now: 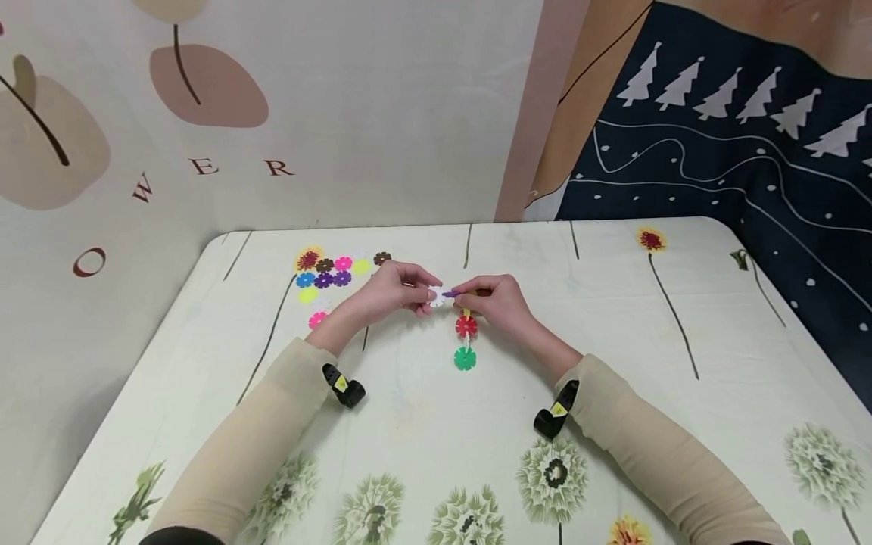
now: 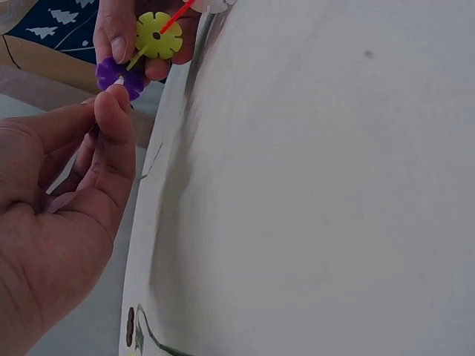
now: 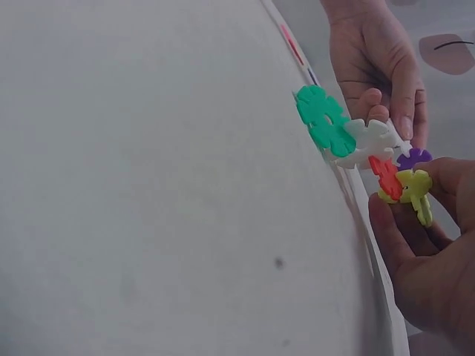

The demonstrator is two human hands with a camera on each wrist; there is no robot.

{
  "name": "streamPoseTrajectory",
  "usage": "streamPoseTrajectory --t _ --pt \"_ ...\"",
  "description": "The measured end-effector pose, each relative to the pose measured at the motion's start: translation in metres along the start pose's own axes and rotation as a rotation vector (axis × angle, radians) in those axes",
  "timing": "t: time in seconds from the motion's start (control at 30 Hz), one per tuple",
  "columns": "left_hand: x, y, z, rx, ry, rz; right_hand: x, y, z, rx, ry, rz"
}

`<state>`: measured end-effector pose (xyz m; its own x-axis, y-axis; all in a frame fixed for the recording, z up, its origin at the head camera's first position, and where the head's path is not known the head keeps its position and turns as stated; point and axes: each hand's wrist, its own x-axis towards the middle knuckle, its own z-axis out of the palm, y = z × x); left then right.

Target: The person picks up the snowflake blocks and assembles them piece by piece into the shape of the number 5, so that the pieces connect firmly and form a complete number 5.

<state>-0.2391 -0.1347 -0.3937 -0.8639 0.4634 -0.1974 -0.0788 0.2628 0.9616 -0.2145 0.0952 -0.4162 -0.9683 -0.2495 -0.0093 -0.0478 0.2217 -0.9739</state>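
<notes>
My left hand (image 1: 398, 288) pinches a white notched disc (image 1: 437, 296) between thumb and fingertips. Against its edge stands a purple notched disc (image 2: 119, 78), at the end of a chain of snowflake discs. My right hand (image 1: 496, 303) grips that chain by the purple disc and a yellow disc (image 3: 417, 194) beside it. Below the right hand hang a red disc (image 1: 466, 326), a white one (image 3: 369, 141) and a green disc (image 1: 465, 359) at the far end. In the left wrist view, fingers hide most of the white disc being pinched.
Loose discs lie on the table beyond my left forearm, among them a blue disc (image 1: 305, 280), a pink disc (image 1: 343, 263) and a brown disc (image 1: 382, 258). The flower-printed cloth (image 1: 409, 424) covers the table. A wall hanging (image 1: 381, 113) rises behind its far edge.
</notes>
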Motion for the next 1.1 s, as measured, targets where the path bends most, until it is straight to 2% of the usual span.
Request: streamPoseTrajectory --t 0.37,0.63,0.87,1.1 --pt "-0.0032 0.0003 -0.0011 0.069 -0.012 -0.005 -0.0034 -0.0065 0.0037 -0.046 0.012 0.025" --pt "0.0002 0.0036 0.001 0.046 -0.023 0.02 -0.0036 -0.0054 0.0014 -0.056 0.024 0.006" --pt "0.0009 0.0075 0.0022 0.099 -0.008 0.008 -0.0019 -0.0045 0.0037 -0.059 0.016 0.007" --pt "-0.0003 0.0071 0.0029 0.128 0.027 0.017 -0.0042 -0.0063 0.006 -0.067 0.062 0.027"
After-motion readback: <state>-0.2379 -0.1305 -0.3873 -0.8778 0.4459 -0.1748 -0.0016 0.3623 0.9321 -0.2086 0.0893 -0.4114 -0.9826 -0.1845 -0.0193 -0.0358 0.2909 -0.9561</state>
